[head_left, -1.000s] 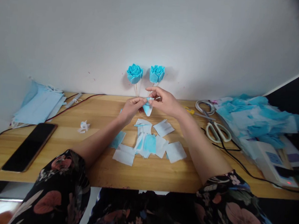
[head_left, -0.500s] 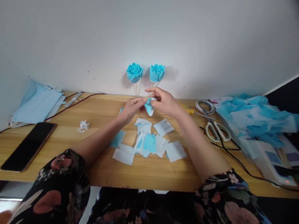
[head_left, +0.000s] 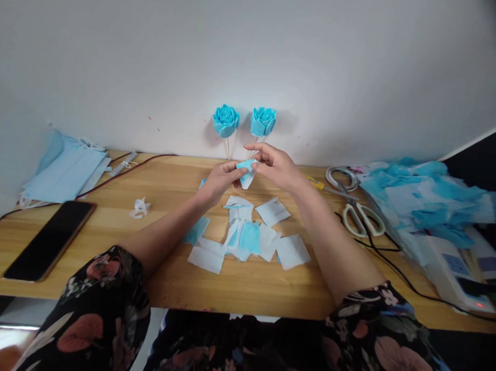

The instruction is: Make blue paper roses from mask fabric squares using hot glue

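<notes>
My left hand (head_left: 219, 181) and my right hand (head_left: 276, 166) meet above the wooden table (head_left: 101, 244), both pinching one small folded blue-and-white fabric piece (head_left: 246, 173). Below them lie several cut squares of blue and white fabric (head_left: 245, 235), scattered and partly overlapping. Behind my hands two finished blue fabric roses on sticks (head_left: 243, 121) lean against the white wall.
A black phone (head_left: 49, 240) lies at the left, a stack of blue face masks (head_left: 66, 171) behind it, and a small white scrap (head_left: 139, 208). At the right lie white-handled scissors (head_left: 361, 217), black cables, a pile of blue scraps (head_left: 427, 199) and a white device (head_left: 457, 271).
The folded piece has been turned slightly between my fingers and my hands shifted a little; everything else is unchanged.
</notes>
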Demonstrator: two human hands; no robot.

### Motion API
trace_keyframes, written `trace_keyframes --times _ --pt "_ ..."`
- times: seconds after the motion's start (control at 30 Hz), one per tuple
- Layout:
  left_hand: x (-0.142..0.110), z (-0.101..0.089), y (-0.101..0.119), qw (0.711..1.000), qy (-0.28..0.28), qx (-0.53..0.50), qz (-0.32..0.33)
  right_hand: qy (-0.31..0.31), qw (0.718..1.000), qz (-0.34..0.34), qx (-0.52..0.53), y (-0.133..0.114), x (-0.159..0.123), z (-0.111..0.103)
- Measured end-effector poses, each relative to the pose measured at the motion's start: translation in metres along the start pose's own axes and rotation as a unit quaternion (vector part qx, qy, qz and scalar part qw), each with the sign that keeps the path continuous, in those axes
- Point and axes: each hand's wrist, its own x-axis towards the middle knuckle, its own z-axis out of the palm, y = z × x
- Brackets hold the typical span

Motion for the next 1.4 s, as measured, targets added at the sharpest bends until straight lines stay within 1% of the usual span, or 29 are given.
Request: trace_keyframes --times 0.1,0.2,0.43,0.53,0.67,0.87,1.03,1.17,1.4 --pt "0.0 0.0 0.002 1.0 0.008 0.008 -0.006 0.004 1.0 -0.003 0.016 0.001 0.0 -0.006" --pt "0.0 0.0 0.003 1.0 0.004 0.007 -0.001 0.012 1.0 -0.004 0.013 0.001 0.0 -0.009" --pt "0.0 0.0 -0.001 1.0 -0.006 0.009 0.004 0.041 0.999 -0.018 -0.001 0.002 0.001 0.0" --pt "0.0 0.0 -0.002 1.0 -0.008 0.01 0.005 0.059 0.997 -0.035 -0.026 0.004 0.001 0.003" --pt "-0.001 0.0 -0.001 1.0 -0.012 0.012 0.006 0.082 0.991 -0.054 -0.086 0.0 -0.001 0.005" --pt "0.0 -0.001 -0.002 1.0 -0.01 0.005 0.008 0.079 0.986 -0.068 -0.129 -0.007 -0.003 0.006" --pt "0.0 -0.002 -0.004 1.0 0.012 -0.006 -0.005 0.075 0.986 -0.077 -0.13 -0.004 -0.003 0.004" --pt "0.001 -0.002 -0.003 1.0 0.018 -0.012 -0.006 0.083 0.982 -0.086 -0.149 -0.002 -0.003 0.005" --pt "0.001 -0.002 -0.001 1.0 0.02 -0.005 0.002 0.073 0.976 -0.111 -0.175 -0.008 -0.004 0.004"
